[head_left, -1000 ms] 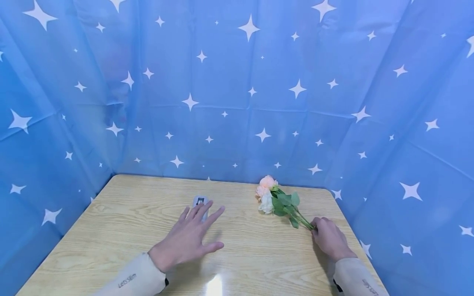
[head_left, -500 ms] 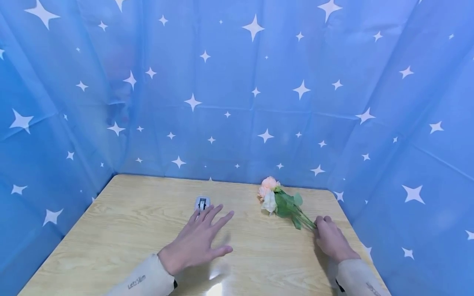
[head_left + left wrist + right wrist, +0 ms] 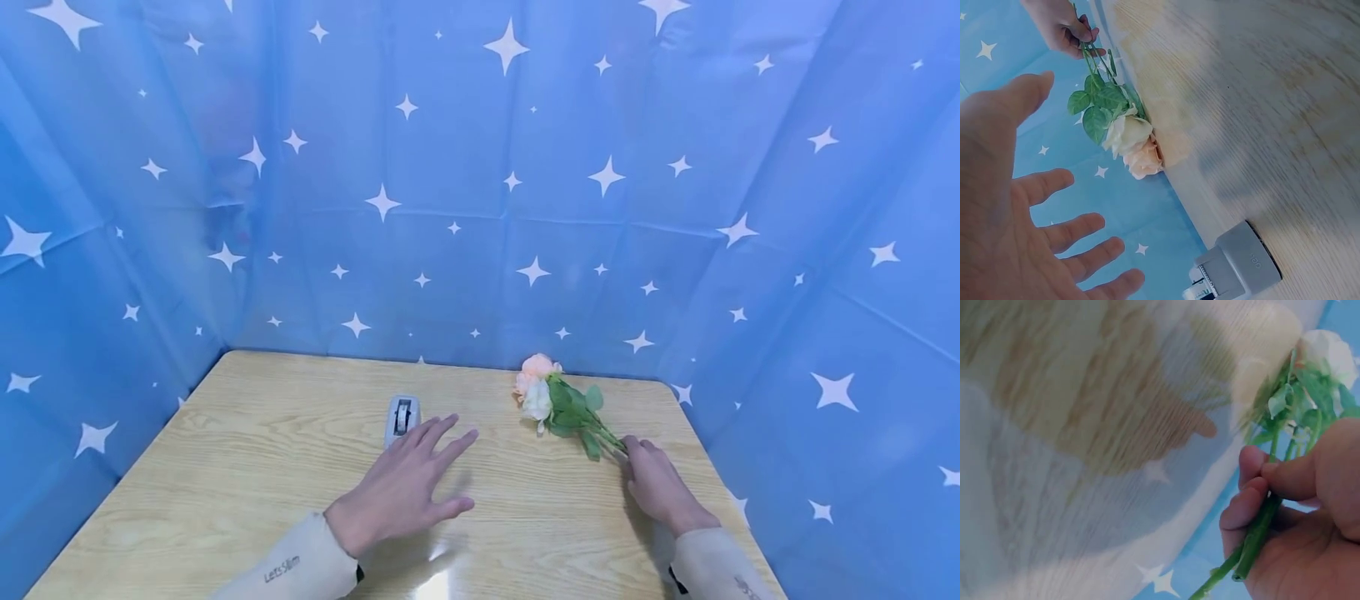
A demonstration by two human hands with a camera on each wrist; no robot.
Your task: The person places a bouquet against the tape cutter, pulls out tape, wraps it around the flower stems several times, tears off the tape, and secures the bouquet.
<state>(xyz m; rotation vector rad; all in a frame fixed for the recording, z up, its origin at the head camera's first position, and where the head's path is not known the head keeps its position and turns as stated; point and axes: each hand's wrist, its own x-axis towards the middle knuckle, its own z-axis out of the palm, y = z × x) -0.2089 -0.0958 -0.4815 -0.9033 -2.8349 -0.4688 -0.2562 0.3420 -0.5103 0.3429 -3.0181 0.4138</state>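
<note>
My right hand grips the green stems of a small bunch of artificial flowers, thumb pressed against the fingers. Pink and white blooms point to the back left, low at the table's far side. My left hand is held over the table with its fingers spread and nothing in it. Just beyond its fingertips stands a grey tape dispenser, its lower part covered by the hand in the head view. The left wrist view shows the dispenser apart from the fingers.
A light wood-grain table spreads under both hands. Blue curtains with white stars hang close behind its far edge and along both sides. Light glares on the tabletop near the front.
My left hand has shifted a little to the right, uncovering more of the tape dispenser. The right hand, still gripping the stems, has barely moved; the bunch has turned slightly.
</note>
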